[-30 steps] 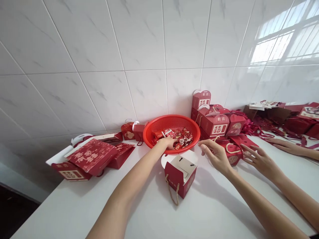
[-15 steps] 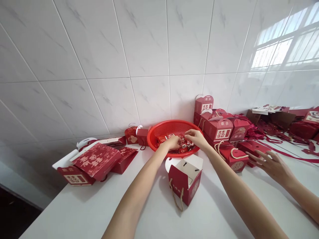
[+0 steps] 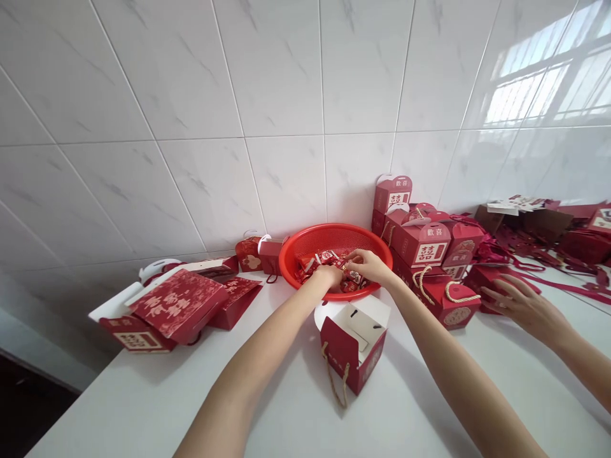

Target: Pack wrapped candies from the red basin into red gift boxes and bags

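A red plastic basket point(image 3: 305, 236) by the wall holds red-and-white wrapped candies point(image 3: 329, 256). My left hand point(image 3: 329, 277) is down among them, fingers curled and closed; what they grip is hidden. From the right side of the basket, my right hand point(image 3: 368, 264) reaches in, its thumb and fingertips closed on a wrapped candy. In front of the basket stands a red gift box point(image 3: 351, 353), lid flaps open, white inside, with a twisted rope handle hanging down its front left.
Folded red boxes point(image 3: 181, 305) lie to the left. Closed red gift boxes point(image 3: 432, 248) are stacked to the right. Another person's hand point(image 3: 522, 305) rests on a red box further right. Red ribbons point(image 3: 558, 286) and cartons lie beyond, along the tiled wall point(image 3: 286, 178).
Both my hands have shifted slightly within the basket, and the right fingertips have come lower among the candies. The other person's hand has closed in on a red box. The view has shifted slightly.
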Demonstrator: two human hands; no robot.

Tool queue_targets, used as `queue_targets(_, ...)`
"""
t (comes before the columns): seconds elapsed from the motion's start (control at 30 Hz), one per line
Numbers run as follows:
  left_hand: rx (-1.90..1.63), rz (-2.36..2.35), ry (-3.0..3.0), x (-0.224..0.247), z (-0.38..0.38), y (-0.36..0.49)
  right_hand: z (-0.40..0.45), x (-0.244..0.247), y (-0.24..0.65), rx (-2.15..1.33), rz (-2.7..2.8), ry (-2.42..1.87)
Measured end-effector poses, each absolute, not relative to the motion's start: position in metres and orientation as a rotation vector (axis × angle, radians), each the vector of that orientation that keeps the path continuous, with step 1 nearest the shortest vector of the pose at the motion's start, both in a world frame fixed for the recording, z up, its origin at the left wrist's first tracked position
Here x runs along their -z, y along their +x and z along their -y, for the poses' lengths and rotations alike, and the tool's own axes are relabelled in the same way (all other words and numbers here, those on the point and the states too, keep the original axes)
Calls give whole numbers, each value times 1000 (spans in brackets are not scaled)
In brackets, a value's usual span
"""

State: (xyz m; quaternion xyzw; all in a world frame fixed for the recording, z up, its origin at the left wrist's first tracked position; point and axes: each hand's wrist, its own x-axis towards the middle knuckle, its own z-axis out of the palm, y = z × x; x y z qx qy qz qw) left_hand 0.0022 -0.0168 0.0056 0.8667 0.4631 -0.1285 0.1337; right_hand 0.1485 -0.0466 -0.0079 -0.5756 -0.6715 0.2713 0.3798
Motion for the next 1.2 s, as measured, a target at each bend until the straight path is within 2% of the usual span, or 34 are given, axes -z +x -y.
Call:
queue_targets(0.27, 195, -1208, 2446, -8, 20, -10, 50, 11, 148, -704, 1664, -1397)
queue_targets(0.43, -497, -1219, 2225, -13, 14, -21, 54, 7, 150, -764, 1603, -1307)
queue_targets(0.53, -735, -1174, 2090, -13, 8, -23, 55, 6, 151, -795, 1566, -1285)
queue_targets(0.93, -1009, -828, 1948, -14, 6, -23, 49, 12, 157, -827, 1442, -1224)
queue_targets(1.2, -1264, -888, 1832, -8, -1, -23, 49, 10, 154, -689, 1338, -1238)
